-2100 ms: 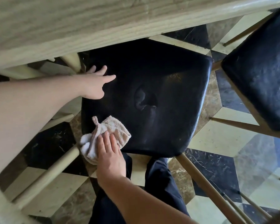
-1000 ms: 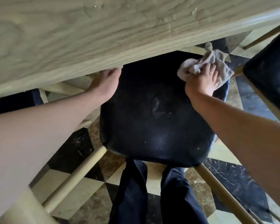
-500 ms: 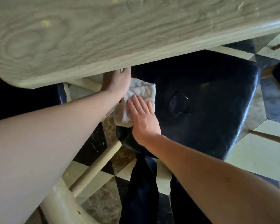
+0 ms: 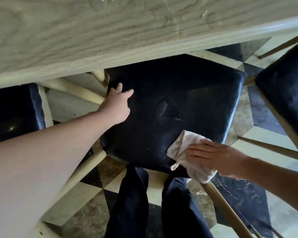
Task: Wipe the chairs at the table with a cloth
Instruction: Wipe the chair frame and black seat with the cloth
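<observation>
A chair with a black padded seat (image 4: 187, 93) and pale wooden legs stands partly under the wooden table (image 4: 110, 31). A crumpled beige cloth (image 4: 181, 146) lies on the seat's near right corner. My right hand (image 4: 215, 157) presses it flat with straight fingers. My left hand (image 4: 117, 105) rests on the seat's far left part, fingers extended. A dent marks the middle of the seat.
A second black chair seat (image 4: 286, 93) stands at the right, and a third (image 4: 14, 110) at the left. Wooden chair legs (image 4: 225, 208) slant over the black and cream patterned floor (image 4: 258, 194). My dark trouser legs (image 4: 162, 208) are below the seat.
My right hand has swept the cloth from the seat's far left corner to its near right corner. My left hand has come out from under the table edge onto the seat.
</observation>
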